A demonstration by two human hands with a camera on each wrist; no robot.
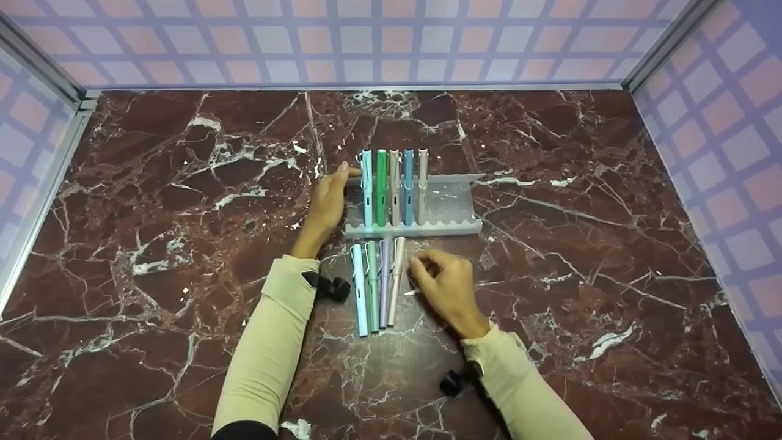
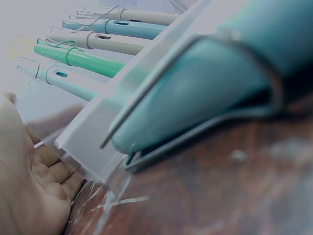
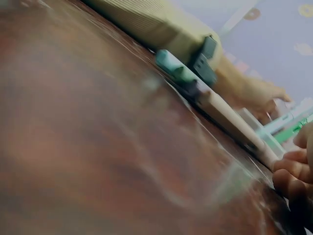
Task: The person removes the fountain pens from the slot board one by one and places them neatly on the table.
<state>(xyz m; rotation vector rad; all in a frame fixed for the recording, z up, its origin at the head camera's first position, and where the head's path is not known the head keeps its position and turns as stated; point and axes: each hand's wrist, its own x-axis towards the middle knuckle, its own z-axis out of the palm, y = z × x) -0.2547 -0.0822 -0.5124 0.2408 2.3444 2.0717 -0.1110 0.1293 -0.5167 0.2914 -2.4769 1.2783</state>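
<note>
A clear plastic pen stand (image 1: 449, 205) holds several pens in a row at its left: light blue, green (image 1: 382, 189), taupe, blue (image 1: 408, 189) and beige. My left hand (image 1: 328, 198) grips its left edge, with fingers showing through the plastic in the left wrist view. In front of the stand, side by side on the table, lie a light blue pen (image 1: 360, 293), a sage green pen (image 1: 372, 287), a purple pen (image 1: 384, 284) and a pinkish-beige pen (image 1: 397, 281). Just right of the pinkish-beige pen's cap is my right hand (image 1: 449, 284), fingers loosely curled and holding nothing.
The stand's right half shows bare notches along its front lip. Beneath everything is a dark red marbled tabletop (image 1: 580, 256). Checkered panels (image 1: 366, 43) rise along the back and both sides. Each wrist wears a small black camera (image 1: 333, 288).
</note>
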